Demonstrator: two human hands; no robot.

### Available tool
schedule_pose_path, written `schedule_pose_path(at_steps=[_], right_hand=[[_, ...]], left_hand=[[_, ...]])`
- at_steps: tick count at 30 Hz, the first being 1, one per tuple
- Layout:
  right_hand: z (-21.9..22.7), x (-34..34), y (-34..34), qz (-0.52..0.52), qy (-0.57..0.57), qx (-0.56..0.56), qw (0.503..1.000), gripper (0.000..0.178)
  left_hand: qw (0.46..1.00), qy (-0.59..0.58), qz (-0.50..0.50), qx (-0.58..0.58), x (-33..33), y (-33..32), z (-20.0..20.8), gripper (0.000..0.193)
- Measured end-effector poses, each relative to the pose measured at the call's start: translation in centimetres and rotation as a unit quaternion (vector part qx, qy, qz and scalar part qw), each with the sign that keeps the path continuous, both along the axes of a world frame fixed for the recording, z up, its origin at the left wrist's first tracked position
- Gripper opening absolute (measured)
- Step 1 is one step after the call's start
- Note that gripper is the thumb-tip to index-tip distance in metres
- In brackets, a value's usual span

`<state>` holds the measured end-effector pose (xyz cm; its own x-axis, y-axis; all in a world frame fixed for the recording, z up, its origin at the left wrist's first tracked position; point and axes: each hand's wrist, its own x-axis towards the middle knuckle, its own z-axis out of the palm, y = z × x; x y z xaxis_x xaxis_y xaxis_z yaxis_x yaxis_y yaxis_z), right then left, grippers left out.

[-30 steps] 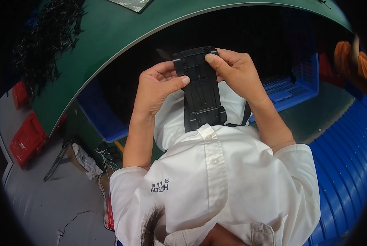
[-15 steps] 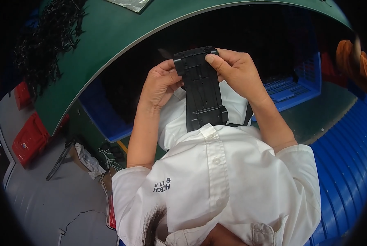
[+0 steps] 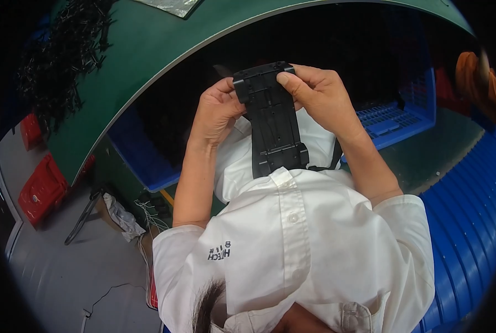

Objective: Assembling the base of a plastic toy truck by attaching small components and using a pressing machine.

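A long black moulded plastic part [image 3: 273, 119], with ribs, small holes and raised blocks at both ends, slants over my lap. Its near end reaches my white shirt. At the upper left corner, my left hand [image 3: 219, 108] grips the part's edge, its fingertips partly hidden behind it. My right hand [image 3: 317, 94] pinches the upper right corner, thumb on the face and fingers behind. What lies under the part is hidden from view.
Ahead curves the edge of a green table [image 3: 148, 50], with a pile of small black parts [image 3: 65, 55] at its left. Blue crates [image 3: 395, 125] stand in the dark beneath. A red chair [image 3: 42, 191] is at left, blue ribbed plastic [image 3: 464, 222] at right.
Almost nothing differs: both hands keep their hold on the black plastic part, and the view has shifted very slightly.
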<state>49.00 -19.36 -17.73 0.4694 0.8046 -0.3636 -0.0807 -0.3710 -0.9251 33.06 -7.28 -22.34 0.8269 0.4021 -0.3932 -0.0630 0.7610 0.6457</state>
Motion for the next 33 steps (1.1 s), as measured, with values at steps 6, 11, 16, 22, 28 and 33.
schedule_pose_path(at_steps=[6, 11, 16, 22, 28, 33], right_hand=[[0.3, -0.1, 0.1, 0.001, -0.008, -0.009, 1.0, 0.022], [0.5, 0.0, 0.1, -0.004, -0.004, 0.001, 1.0, 0.023], [0.5, -0.1, 0.0, 0.007, -0.01, 0.0, 1.0, 0.022], [0.1, -0.1, -0.1, 0.0, -0.011, 0.005, 1.0, 0.022], [0.1, -0.2, -0.1, -0.003, -0.029, 0.008, 1.0, 0.022], [0.4, -0.3, -0.1, -0.001, -0.043, -0.003, 0.999, 0.022]], left_hand=[[1.0, 0.004, -0.003, 0.03, 0.0, 0.0, 0.3, 0.026], [0.999, 0.031, 0.021, -0.021, 0.0, -0.4, 0.4, 0.025], [1.0, 0.01, 0.022, -0.002, -0.2, -0.4, 0.1, 0.025], [1.0, 0.004, 0.011, -0.003, -0.8, -0.4, 0.2, 0.031], [1.0, -0.019, 0.006, 0.008, -1.3, -0.7, 1.4, 0.046], [0.997, 0.045, 0.029, 0.062, -1.0, -1.8, 2.0, 0.048]])
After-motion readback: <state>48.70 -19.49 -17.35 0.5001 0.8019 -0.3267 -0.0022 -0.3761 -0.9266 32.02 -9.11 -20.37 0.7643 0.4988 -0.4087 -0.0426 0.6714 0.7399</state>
